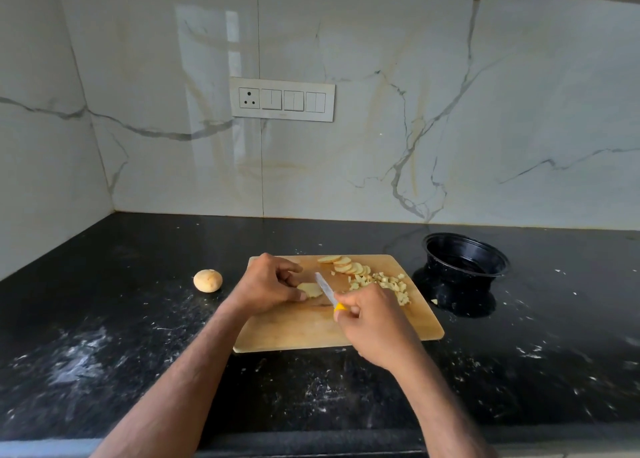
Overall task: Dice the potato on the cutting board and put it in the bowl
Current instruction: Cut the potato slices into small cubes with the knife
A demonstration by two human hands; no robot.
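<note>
Two hands work over the cutting board [298, 333], which lies on the black counter [104, 353] in front of us. Our right hand [377, 326], nearest, has its fingers curled round the yellow handle of the knife [327, 293], the blade angled away and to the left. Just beyond, our left hand [268, 283] pinches a few potato slices [310, 289] flat on the board, its fingers bent over them, with the blade lying right beside those slices.

Further back on the board, a row of uncut slices [346, 266] leans in an overlapping line, and to its right sits a loose pile of diced pieces [384, 283]. One stray cube [434, 301] lies on the counter just off the board's right edge. A whole potato [207, 280] rests on the counter to the left, well apart from the board. The black bowl [465, 255] stands at the far right, apparently holding no potato.

We judge the dicing to be midway: some is cubed, much remains in slices, nothing is transferred. The next cut calls for the left fingertips tucked back from the blade and the stack held steady so the slices do not slide.
</note>
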